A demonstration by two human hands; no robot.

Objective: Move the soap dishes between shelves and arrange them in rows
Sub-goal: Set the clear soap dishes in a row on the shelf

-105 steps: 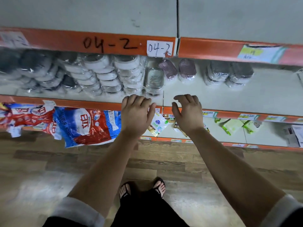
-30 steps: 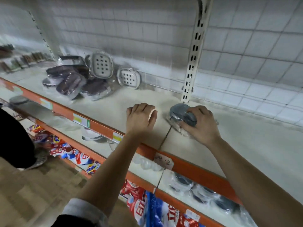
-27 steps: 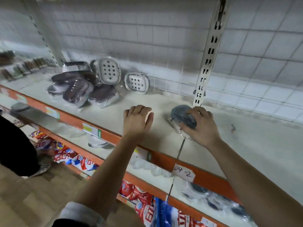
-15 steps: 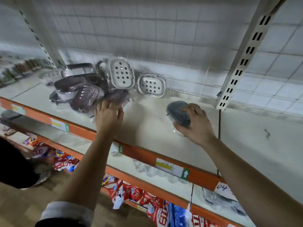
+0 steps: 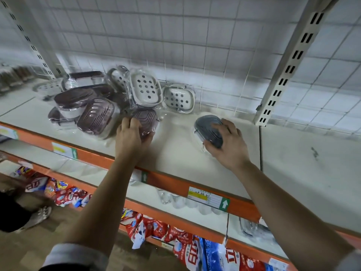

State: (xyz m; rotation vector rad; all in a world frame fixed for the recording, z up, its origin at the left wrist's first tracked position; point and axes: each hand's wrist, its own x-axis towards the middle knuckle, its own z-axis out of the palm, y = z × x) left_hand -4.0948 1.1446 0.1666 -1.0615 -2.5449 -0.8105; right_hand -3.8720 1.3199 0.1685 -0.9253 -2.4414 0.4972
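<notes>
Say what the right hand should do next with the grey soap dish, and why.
Probably slide the grey soap dish left, beside the brown wrapped dish under the left hand. The right hand grips it on bare shelf, apart from the loose pile, so closing that gap would start a row.

Left hand (image 5: 131, 134) covers the near half of the wrapped purple soap dish (image 5: 146, 118), right hand (image 5: 227, 145) hides the grey soap dish (image 5: 207, 127) at its near end; brown items (image 5: 13, 75) far left blurred; price label (image 5: 207, 197) print unreadable; bystander (image 5: 11, 214) cut by left edge.
</notes>
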